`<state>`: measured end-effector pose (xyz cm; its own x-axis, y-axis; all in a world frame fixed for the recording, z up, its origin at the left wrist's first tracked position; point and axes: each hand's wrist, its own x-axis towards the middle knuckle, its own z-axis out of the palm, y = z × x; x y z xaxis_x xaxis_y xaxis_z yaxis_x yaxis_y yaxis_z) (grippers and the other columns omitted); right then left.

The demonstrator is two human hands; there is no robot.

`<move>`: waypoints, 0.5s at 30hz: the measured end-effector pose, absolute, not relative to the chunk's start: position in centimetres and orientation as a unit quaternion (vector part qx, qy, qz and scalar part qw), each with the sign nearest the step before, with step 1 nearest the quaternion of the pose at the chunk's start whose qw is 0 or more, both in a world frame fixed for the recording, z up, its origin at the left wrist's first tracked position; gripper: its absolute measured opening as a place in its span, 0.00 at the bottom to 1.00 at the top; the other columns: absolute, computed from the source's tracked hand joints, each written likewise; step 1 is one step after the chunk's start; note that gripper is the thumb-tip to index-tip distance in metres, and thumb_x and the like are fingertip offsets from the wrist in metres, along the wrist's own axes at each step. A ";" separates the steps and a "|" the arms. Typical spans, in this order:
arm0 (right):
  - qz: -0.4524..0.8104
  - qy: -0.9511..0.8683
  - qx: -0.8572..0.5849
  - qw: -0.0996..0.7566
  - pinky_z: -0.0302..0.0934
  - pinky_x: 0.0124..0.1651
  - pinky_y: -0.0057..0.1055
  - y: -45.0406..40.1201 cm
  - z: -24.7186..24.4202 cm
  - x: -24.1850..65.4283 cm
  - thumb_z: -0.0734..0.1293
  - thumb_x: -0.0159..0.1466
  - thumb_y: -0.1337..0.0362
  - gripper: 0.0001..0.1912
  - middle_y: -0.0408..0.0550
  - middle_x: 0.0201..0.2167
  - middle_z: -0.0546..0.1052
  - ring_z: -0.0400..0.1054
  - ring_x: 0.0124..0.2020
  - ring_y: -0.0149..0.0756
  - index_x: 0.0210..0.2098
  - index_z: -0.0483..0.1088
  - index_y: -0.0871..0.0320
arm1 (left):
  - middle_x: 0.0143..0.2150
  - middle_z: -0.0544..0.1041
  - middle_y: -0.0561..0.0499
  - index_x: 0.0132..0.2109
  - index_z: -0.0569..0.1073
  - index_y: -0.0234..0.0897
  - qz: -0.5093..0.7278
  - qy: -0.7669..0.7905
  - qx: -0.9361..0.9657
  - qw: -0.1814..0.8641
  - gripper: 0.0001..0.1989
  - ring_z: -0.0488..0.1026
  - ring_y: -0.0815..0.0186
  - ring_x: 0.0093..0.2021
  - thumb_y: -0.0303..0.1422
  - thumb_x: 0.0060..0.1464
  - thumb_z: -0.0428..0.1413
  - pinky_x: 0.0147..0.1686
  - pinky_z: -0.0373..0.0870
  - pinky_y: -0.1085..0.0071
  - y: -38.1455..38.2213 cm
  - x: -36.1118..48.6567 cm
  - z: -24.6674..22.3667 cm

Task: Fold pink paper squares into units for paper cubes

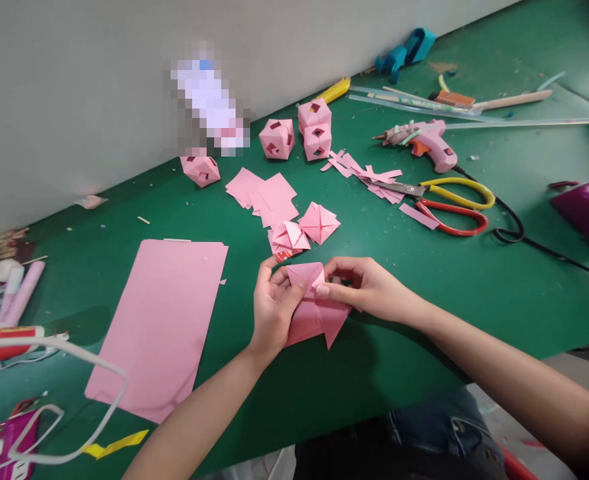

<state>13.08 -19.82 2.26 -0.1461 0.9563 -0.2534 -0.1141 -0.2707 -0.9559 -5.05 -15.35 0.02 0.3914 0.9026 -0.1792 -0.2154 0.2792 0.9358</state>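
Observation:
Between my hands is a folded pink paper piece (pixel 305 275) with diagonal creases, held just above the green table. My left hand (pixel 274 310) grips its left side, thumb on top. With thumb and fingers, my right hand (pixel 359 283) pinches its right edge. More pink paper (pixel 307 323) lies beneath, with a pointed corner toward me. Just beyond my fingers sit folded pink units (pixel 319 223) and a small stack of them (pixel 289 237). Behind these lie flat pink paper squares (pixel 277 197).
Several pink paper polyhedra (pixel 277 139) stand near the wall. Pink sheets (pixel 164 320) lie at left. To the right are scissors (pixel 424 191), paper strips (pixel 387 183) and a pink glue gun (pixel 431 140) with a black cord. A white cable (pixel 117 393) loops at lower left.

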 end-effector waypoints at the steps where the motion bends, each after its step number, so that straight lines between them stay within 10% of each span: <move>1: 0.623 -0.432 -0.497 0.423 0.49 0.24 0.26 -19.8 2.3 13.0 0.75 0.59 0.54 0.15 0.37 0.22 0.68 0.56 0.21 0.25 0.33 0.73 0.59 | 0.45 0.79 0.47 0.56 0.65 0.41 0.396 0.385 0.452 0.700 0.23 0.80 0.61 0.46 0.32 0.57 0.64 0.47 0.76 0.66 -15.4 -5.0 0.1; 15: 0.594 -0.453 -0.521 0.413 0.49 0.25 0.26 -19.7 1.7 13.0 0.73 0.60 0.51 0.19 0.39 0.22 0.67 0.57 0.23 0.27 0.27 0.68 0.58 | 0.42 0.79 0.51 0.56 0.64 0.42 0.389 0.405 0.478 0.676 0.25 0.80 0.66 0.42 0.33 0.55 0.65 0.45 0.77 0.70 -15.8 -4.9 0.4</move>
<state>13.00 -19.71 1.68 -0.1159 0.9629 -0.2436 -0.0192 -0.2474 -0.9687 -4.89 -15.84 0.37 0.3692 0.9124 -0.1766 -0.1376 0.2416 0.9606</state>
